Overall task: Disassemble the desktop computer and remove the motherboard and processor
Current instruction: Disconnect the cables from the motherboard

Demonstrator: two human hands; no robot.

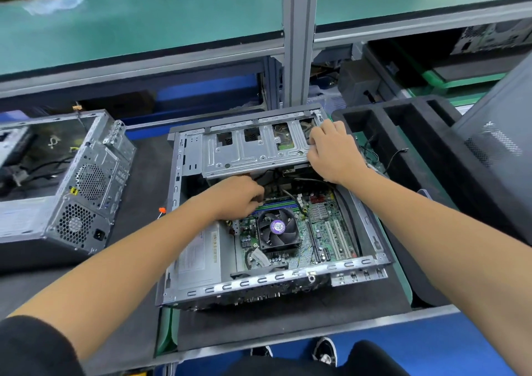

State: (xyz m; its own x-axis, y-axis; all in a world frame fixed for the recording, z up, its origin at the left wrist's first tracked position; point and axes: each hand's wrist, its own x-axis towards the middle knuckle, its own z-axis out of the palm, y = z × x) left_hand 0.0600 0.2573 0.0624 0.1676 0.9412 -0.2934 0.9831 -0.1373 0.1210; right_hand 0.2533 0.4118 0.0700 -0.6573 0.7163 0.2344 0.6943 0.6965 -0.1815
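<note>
1. I see one open steel computer case [184, 174], boxy, on the dark mat.
2. Inside it lies one green motherboard [322, 231] with one black finned CPU cooler fan [277, 227].
3. My right hand [331, 152] grips the perforated drive cage [253, 151] at the case's far end.
4. My left hand [239, 200] curls over cables beside the fan; what it holds, I cannot tell.

Your desktop case [276, 285] lies on its side, panel off, open toward you. The green motherboard [325, 231] sits flat in the bottom, seated in the chassis. On it stands the black cooler fan [277, 228] with its purple hub label; the processor itself can't be seen. The grey drive cage [253, 151] spans the far end. The silver power supply [198, 256] fills the near-left corner.
</note>
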